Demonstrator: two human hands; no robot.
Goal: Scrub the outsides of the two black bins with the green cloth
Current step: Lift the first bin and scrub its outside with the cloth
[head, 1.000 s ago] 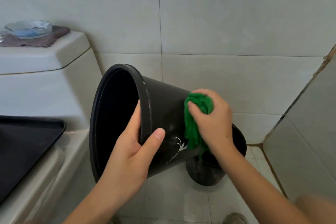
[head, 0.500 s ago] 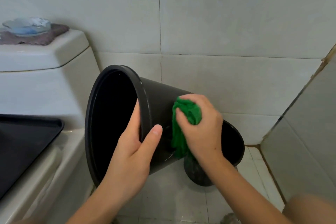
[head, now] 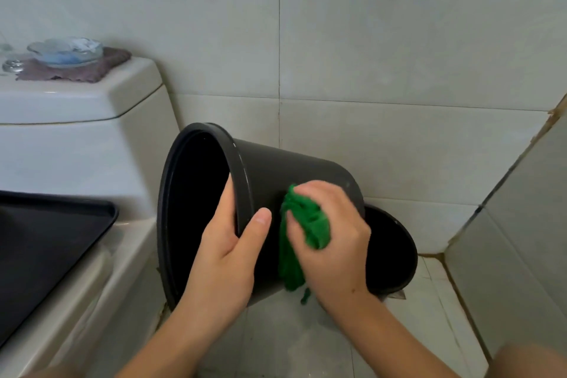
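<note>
Tiled corner, tipped bin, cloth

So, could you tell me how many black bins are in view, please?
2. One bin is held tilted by the left hand; the second bin stands on the floor behind it, partly hidden.

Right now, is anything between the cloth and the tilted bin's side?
Nothing visible. The right hand presses the cloth straight onto the tilted bin; the left hand holds the rim beside it, with a gap between them.
</note>
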